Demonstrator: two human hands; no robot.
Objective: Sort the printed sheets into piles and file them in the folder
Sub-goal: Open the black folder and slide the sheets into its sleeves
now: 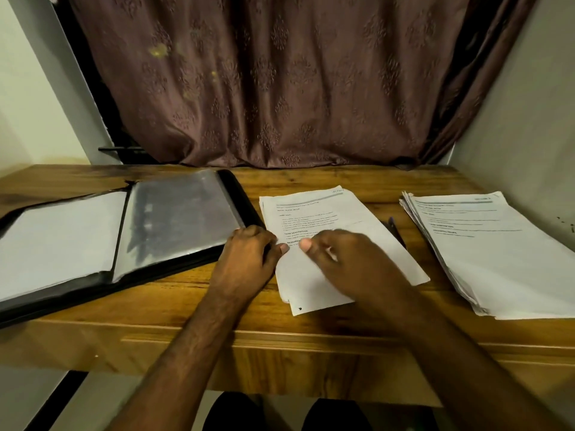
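- Left hand (249, 253): fingers curled over the left edge of the middle pile (326, 219), thumb tip on the top sheet; it grasps that edge, just beside the folder (124, 237).
- Right hand (351, 259): lies on the middle pile, fingers bent, thumb tip pressed to the paper close to the left thumb; whether it grips a sheet cannot be told.
- Curtain (280, 82): brown, patterned, hanging behind the desk (199, 306).
- Desk: wooden; bears everything below.
- Folder: black, lying open at left, clear sleeves showing.
- Right pile (497, 253): thicker printed stack, well apart from both hands.
- Middle pile: printed sheets, slightly fanned.
- Pen (396, 231): dark, between the piles, partly under the middle one.
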